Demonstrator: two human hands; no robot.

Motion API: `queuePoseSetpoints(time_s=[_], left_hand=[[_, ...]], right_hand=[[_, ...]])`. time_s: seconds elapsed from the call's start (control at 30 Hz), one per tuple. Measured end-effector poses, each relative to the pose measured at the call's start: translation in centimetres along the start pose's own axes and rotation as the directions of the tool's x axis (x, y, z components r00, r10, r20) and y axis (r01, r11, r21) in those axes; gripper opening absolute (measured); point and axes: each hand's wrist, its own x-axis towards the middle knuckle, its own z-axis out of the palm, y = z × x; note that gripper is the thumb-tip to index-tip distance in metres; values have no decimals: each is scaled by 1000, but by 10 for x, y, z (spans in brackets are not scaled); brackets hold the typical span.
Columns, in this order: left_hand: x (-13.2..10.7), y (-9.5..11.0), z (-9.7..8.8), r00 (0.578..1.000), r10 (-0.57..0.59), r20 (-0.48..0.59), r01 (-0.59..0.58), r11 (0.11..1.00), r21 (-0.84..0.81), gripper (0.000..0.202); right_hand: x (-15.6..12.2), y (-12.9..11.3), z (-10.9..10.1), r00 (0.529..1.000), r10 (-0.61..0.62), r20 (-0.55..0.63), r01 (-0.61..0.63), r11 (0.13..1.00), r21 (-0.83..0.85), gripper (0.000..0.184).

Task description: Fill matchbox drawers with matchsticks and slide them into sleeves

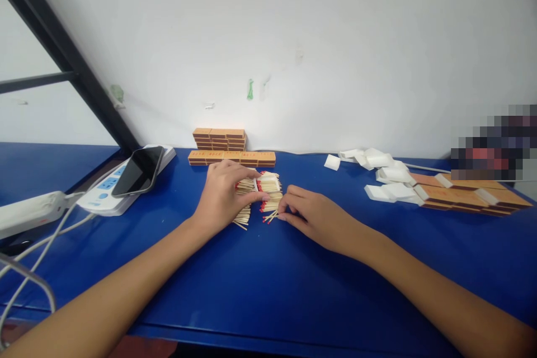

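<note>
Two heaps of red-tipped matches lie side by side on the blue table, the left heap (242,217) partly under my left hand (226,193). My left thumb and fingers curve around a small white matchbox tray (272,178), which has matches in and around it. Beside the right heap (272,202), my right hand (314,215) is closed in a pinch on a few matches (272,216). Their far ends are hidden by the fingertips.
Orange-brown matchboxes stand in a stack (220,139) and a row (231,158) by the wall. White empty trays (392,172) and more matchboxes (470,196) sit at the right. A phone (138,172) rests on a power strip (104,187) at the left, near white cables (44,240).
</note>
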Motion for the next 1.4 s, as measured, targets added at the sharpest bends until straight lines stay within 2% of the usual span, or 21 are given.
queuePoseSetpoints(time_s=[0.13, 0.33, 0.6, 0.97, 1.13, 1.3, 1.4], left_hand=[[0, -1, 1, 1000, 8, -7, -8, 1000, -10, 49], [0, -2, 1, 1000, -2, -2, 2, 1000, -17, 50], [-1, -2, 1, 1000, -7, 8, 7, 1000, -2, 50], [0, -1, -1, 996, -71, 58, 69, 997, 40, 44], [-1, -2, 0, 998, -47, 45, 45, 998, 33, 41], [-1, -2, 0, 999, -27, 37, 27, 1000, 16, 46], [-1, -3, 0, 999, -14, 29, 13, 1000, 9, 49]], right_hand=[[-1, -1, -1, 1000, 13, -1, -13, 1000, -8, 4], [-1, -2, -1, 999, 19, 46, -19, 1000, 9, 9], [0, -6, -9, 981, 146, 126, -146, 989, -5, 12], [-3, -8, -12, 989, 112, 92, -108, 993, -51, 11], [-3, -8, -9, 993, 104, 61, -101, 993, -53, 7], [-2, -8, -10, 989, 95, 117, -95, 995, -10, 14], [-3, -7, -17, 993, 74, 87, -77, 997, 26, 16]])
